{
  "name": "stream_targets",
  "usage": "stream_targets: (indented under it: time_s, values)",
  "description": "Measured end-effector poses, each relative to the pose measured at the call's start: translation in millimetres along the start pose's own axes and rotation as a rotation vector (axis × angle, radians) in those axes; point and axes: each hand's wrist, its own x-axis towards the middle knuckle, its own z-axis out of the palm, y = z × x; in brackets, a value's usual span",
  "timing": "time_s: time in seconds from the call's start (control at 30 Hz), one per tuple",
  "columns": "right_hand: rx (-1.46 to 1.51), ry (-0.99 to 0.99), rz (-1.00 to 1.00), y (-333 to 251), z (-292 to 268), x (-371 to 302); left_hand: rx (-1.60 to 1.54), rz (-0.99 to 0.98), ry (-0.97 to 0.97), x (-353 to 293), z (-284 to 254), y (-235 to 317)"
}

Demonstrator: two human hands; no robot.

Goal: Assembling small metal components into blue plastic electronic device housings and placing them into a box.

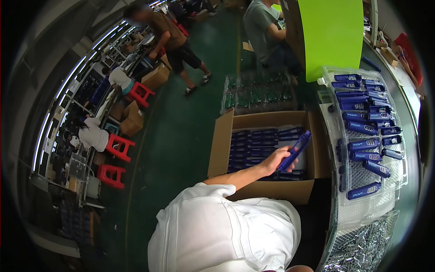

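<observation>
My left hand (282,160) is closed around a long blue plastic casing (297,149), which tilts up to the right. It hangs over an open cardboard box (220,144). Rows of similar blue casings (253,144) lie side by side inside that box, partly hidden by my hand and forearm. To the right, a clear plastic tray (394,174) on the workbench carries several loose blue casings (362,156) with slotted ends. My right hand does not show; a bit of skin at the bottom edge is too cropped to tell what it is.
A clear bin of small metal parts (358,247) sits at the lower right. Beyond the box is a clear tray with green pieces (258,93). A bright green panel (333,36) stands behind the bench. Red stools (118,147) and several people are across the green floor.
</observation>
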Motion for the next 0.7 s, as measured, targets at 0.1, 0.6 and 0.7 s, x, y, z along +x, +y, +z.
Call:
stream_targets:
  time_s: [0.1, 0.6, 0.7]
  values:
    - [0.587, 0.252, 0.203, 11, -3, -2, -0.13, -0.071, -0.116, -19, 63, 31]
    - [0.176, 0.02, 0.661, -40, -70, -39, 0.159, -0.451, -1.037, -60, 274, -69]
    - [0.034, -0.103, 0.613, -74, -51, -8, 0.26, -0.524, -0.992, -52, 276, -66]
